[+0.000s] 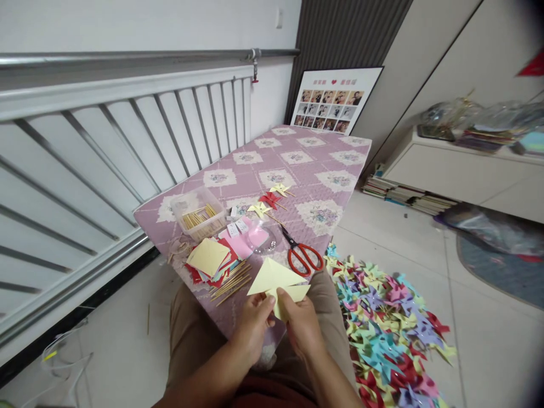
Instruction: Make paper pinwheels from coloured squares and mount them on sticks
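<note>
1. The left hand (251,322) and the right hand (300,323) meet over the person's lap, just off the near edge of the desk (340,148), each grip closed on the same pale yellow paper (278,281).
2. That paper is folded into pointed flaps; its upper corner reaches over the desk's near edge, and the fingertips pinch its lower middle.
3. Just beyond the paper lie red-handled scissors (301,254), blades pointing away, handles close to the desk edge.
4. To the left sits a stack of coloured paper squares (210,260) with a yellow sheet on top, and a loose bundle of thin wooden sticks (232,281) beside it, their ends running out towards the near edge.
5. Further back stands a clear plastic box (199,215) holding more sticks, and three small finished pinwheels (269,200) lie in a row near the middle of the desk.
6. The far half of the desk is bare patterned cloth, up to a photo board (335,99) leaning at its end.
7. A white railing (106,147) runs tight along the desk's left side.
8. On the floor to the right spreads a heap of coloured pinwheels (382,334); it seems to touch the desk's corner, though the angle makes that hard to judge.
</note>
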A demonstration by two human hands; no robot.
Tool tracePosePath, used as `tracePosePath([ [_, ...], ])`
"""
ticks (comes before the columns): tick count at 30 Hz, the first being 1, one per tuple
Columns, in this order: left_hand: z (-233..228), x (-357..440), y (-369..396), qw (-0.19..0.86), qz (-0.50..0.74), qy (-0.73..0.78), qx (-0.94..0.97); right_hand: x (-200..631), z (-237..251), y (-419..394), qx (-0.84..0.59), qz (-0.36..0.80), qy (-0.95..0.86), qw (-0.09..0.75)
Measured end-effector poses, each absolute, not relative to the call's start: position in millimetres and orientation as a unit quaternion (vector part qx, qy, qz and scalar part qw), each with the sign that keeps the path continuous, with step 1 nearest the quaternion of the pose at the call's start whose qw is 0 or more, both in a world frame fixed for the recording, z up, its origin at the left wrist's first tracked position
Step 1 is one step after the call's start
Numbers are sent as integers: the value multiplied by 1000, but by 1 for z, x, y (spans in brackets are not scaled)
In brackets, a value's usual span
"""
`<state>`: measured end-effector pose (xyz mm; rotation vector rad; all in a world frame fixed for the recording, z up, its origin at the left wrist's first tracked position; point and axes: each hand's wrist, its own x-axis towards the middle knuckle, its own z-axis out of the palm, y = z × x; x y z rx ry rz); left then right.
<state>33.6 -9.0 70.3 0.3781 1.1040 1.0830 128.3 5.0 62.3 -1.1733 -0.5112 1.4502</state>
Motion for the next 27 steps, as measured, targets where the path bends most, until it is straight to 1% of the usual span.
tracePosePath([
  [4,74,39,-2,689,536,459,164,126,61,3,-514,607,-231,561],
  [8,74,42,2,681,558,454,135,126,58,1,-513,609,-224,562],
  [14,75,44,4,661,561,477,147,126,59,2,-509,618,-224,556],
  [27,76,41,7,630,524,543,183,126,55,5,-512,611,-231,558],
])
